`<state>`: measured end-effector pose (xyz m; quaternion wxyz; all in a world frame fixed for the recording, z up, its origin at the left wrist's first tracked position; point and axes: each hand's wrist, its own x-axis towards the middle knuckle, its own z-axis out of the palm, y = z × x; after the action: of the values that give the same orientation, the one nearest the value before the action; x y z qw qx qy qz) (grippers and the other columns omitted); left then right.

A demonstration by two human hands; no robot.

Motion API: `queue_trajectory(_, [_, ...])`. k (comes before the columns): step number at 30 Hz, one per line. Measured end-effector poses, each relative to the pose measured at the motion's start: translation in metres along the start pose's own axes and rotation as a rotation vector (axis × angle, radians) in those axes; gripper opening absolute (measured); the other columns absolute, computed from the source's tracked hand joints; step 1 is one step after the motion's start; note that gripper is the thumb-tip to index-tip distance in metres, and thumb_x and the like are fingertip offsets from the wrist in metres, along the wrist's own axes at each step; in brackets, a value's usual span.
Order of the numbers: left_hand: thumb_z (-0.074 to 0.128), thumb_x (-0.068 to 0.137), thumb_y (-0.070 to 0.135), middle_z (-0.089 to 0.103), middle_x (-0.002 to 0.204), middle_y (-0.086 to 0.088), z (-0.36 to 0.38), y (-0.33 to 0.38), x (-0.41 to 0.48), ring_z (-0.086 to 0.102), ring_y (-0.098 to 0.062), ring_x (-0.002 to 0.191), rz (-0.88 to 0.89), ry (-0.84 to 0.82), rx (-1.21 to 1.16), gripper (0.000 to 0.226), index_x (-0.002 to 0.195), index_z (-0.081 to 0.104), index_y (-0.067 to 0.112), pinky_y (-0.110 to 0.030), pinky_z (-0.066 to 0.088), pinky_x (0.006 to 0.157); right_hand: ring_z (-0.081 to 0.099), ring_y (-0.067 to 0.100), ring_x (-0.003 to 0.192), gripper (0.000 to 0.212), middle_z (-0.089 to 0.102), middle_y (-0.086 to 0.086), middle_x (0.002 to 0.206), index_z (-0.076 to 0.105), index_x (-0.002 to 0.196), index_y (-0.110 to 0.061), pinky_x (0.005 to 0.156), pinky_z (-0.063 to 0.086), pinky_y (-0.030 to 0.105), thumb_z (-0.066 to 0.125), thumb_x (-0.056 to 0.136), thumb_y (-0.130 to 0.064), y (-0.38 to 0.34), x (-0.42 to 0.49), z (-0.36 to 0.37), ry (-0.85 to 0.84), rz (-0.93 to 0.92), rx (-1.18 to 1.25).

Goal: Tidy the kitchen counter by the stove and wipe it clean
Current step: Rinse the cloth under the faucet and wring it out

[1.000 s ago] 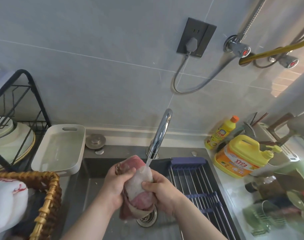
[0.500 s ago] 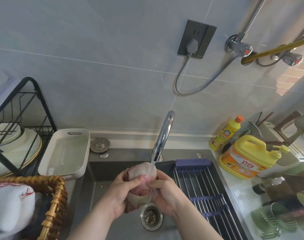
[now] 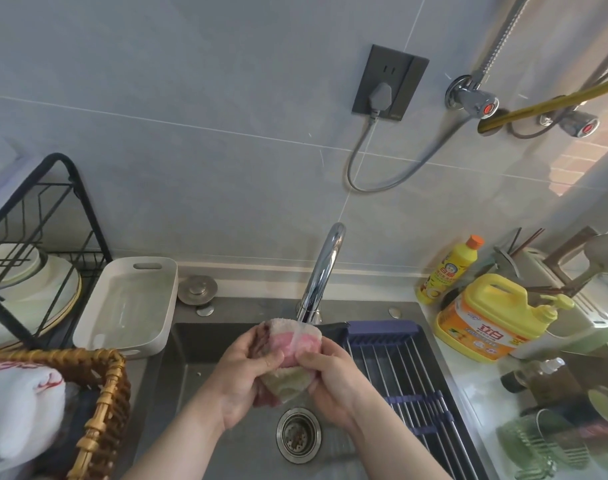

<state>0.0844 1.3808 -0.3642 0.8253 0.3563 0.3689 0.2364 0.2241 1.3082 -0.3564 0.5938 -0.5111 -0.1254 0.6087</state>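
Seen from the head camera, a pink and cream cloth (image 3: 290, 344) is held bunched over the sink (image 3: 191, 375), directly under water running from the tap (image 3: 321, 271) and above the drain (image 3: 298, 435). The cloth is gripped by the left hand (image 3: 248, 370) on one side and the right hand (image 3: 330, 379) on the other, fingers curled round it. A white dish (image 3: 129, 306) is set left of the sink, a yellow jug (image 3: 486, 320) right.

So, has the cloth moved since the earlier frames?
Yes. The cloth has drawn up toward the faucet: its lower end overlapped the drain a second ago and now sits clear above it.
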Motion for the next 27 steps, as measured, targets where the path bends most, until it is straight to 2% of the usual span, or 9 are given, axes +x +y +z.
queue_trajectory(1, [0.077,0.073,0.008,0.070,0.111,-0.018,0.001,-0.001,0.001,0.067,-0.041,0.089,-0.004,0.012,-0.004,0.052,0.122,0.060,0.017,-0.061,0.045,0.080,0.066,0.044,0.091,0.027,0.065,0.036,0.107,0.054,0.117,0.015,0.085,0.053,0.054,0.049,0.090,0.010,0.001,0.002,0.001,0.021,-0.002,-0.003])
queue_trajectory(5, [0.053,0.098,0.013,0.073,0.098,-0.016,0.008,0.000,0.007,0.070,-0.037,0.077,0.003,0.188,0.102,0.022,0.114,0.065,0.022,-0.050,0.053,0.056,0.064,0.044,0.101,0.034,0.067,0.033,0.110,0.062,0.116,0.008,0.098,0.047,0.058,0.045,0.102,-0.018,0.003,0.008,0.005,0.151,0.021,0.001])
queue_trajectory(7, [0.052,0.100,0.017,0.074,0.097,-0.013,0.011,0.001,0.008,0.071,-0.037,0.081,0.024,0.213,0.141,0.022,0.111,0.068,0.026,-0.053,0.054,0.058,0.066,0.044,0.105,0.041,0.069,0.028,0.108,0.068,0.112,0.003,0.098,0.047,0.060,0.049,0.100,-0.032,0.002,0.012,0.005,0.205,0.095,0.061])
queue_trajectory(11, [0.050,0.098,0.031,0.073,0.096,-0.019,0.011,0.010,0.007,0.068,-0.036,0.077,-0.037,0.103,-0.008,0.030,0.109,0.070,0.012,-0.043,0.050,0.066,0.060,0.043,0.116,0.031,0.065,0.028,0.119,0.061,0.123,0.002,0.104,0.043,0.058,0.048,0.097,-0.011,-0.007,0.016,0.010,0.194,0.181,0.287])
queue_trajectory(14, [0.051,0.091,0.029,0.073,0.097,-0.018,0.006,0.015,0.006,0.070,-0.031,0.078,-0.163,-0.035,-0.225,0.035,0.104,0.073,0.005,-0.037,0.055,0.065,0.070,0.039,0.091,0.030,0.067,0.030,0.108,0.059,0.121,0.006,0.081,0.060,0.044,0.047,0.094,0.000,-0.015,0.013,0.012,0.152,0.156,0.459])
queue_trajectory(17, [0.063,0.079,0.029,0.070,0.093,-0.018,0.002,0.011,0.009,0.067,-0.030,0.078,-0.233,-0.072,-0.063,0.038,0.104,0.069,0.001,-0.037,0.056,0.063,0.067,0.040,0.094,0.039,0.061,0.037,0.116,0.057,0.121,0.005,0.089,0.054,0.045,0.051,0.083,0.005,-0.017,0.013,0.011,0.144,0.143,0.605])
queue_trajectory(20, [0.065,0.075,0.026,0.070,0.079,-0.015,0.004,0.005,0.008,0.066,-0.025,0.066,-0.333,-0.056,0.051,0.027,0.090,0.070,0.004,-0.030,0.052,0.061,0.068,0.041,0.089,0.044,0.063,0.035,0.109,0.056,0.122,0.007,0.083,0.055,0.049,0.047,0.078,0.010,-0.013,0.016,0.010,0.185,0.109,0.606])
queue_trajectory(24, [0.059,0.076,0.008,0.068,0.093,-0.019,-0.001,0.002,0.014,0.063,-0.024,0.072,-0.219,-0.009,-0.166,0.037,0.109,0.070,-0.002,-0.032,0.047,0.062,0.071,0.036,0.078,0.033,0.068,0.029,0.097,0.056,0.118,0.009,0.070,0.060,0.041,0.043,0.088,0.009,-0.010,0.016,0.004,0.190,0.087,0.550])
queue_trajectory(27, [0.057,0.085,0.015,0.069,0.086,-0.018,0.002,0.003,0.014,0.063,-0.026,0.068,-0.154,-0.001,-0.279,0.027,0.101,0.073,0.001,-0.032,0.047,0.058,0.068,0.032,0.083,0.026,0.070,0.027,0.093,0.057,0.114,0.011,0.068,0.060,0.036,0.038,0.099,0.000,-0.006,0.017,0.003,0.193,0.122,0.491])
